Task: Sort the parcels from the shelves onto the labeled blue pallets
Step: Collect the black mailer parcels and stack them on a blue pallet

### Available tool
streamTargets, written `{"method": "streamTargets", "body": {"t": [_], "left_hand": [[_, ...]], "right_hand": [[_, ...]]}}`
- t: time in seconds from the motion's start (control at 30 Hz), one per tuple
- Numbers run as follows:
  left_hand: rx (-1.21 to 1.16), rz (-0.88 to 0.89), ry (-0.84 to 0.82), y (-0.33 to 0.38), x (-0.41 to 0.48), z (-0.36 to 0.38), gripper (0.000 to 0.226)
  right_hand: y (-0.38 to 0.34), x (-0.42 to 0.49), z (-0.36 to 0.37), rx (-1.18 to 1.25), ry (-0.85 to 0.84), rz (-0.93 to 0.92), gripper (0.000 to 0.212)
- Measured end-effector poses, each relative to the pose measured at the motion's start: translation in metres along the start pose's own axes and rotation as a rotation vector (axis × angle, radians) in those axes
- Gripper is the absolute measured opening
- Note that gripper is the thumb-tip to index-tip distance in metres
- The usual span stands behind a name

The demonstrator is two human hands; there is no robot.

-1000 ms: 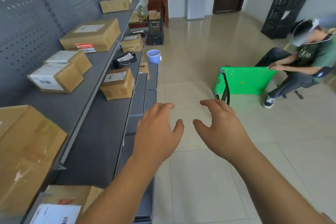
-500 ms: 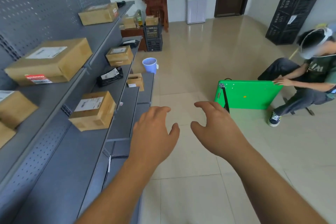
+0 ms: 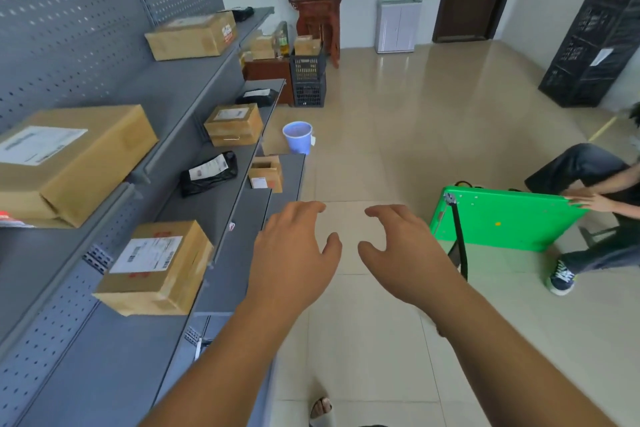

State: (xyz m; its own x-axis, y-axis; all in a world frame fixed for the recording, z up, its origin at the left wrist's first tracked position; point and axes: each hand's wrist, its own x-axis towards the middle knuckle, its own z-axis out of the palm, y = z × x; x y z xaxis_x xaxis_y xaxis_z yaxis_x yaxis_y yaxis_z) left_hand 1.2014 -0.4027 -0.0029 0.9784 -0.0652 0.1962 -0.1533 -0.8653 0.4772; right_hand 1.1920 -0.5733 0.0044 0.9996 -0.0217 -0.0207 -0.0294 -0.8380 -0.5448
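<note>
My left hand and my right hand hover side by side over the tiled floor, palms down, fingers spread, holding nothing. Grey shelves run along the left. On the middle shelf, left of my left hand, sits a cardboard parcel with a white label. Farther along lie a black bag parcel and another cardboard box. A large box and a second one rest on the top shelf. A small box sits on the lowest shelf. No blue pallet is in view.
A person sits at the right holding a green board on the floor. A blue bucket stands by the shelf end. Black crates are stacked behind it, more black crates at the far right. My sandalled foot shows below.
The view has moved forward along the shelves; the nearest boxes have slid out of view at the left. My hands keep the same spread pose in front of me.
</note>
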Motion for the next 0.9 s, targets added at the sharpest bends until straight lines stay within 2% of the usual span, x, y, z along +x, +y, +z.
{"method": "streamTargets", "body": {"t": [0.43,0.9], "left_hand": [[0.012,0.032,-0.092,-0.033,0.226,0.043,0.048],[0.095,-0.072,-0.045,-0.005,0.46,0.118,0.05]], "right_hand": [[0.0,0.216,-0.003,-0.04,0.058,0.089,0.054],[0.058,0.479,-0.034,-0.047,-0.006,-0.051,0.054]]}}
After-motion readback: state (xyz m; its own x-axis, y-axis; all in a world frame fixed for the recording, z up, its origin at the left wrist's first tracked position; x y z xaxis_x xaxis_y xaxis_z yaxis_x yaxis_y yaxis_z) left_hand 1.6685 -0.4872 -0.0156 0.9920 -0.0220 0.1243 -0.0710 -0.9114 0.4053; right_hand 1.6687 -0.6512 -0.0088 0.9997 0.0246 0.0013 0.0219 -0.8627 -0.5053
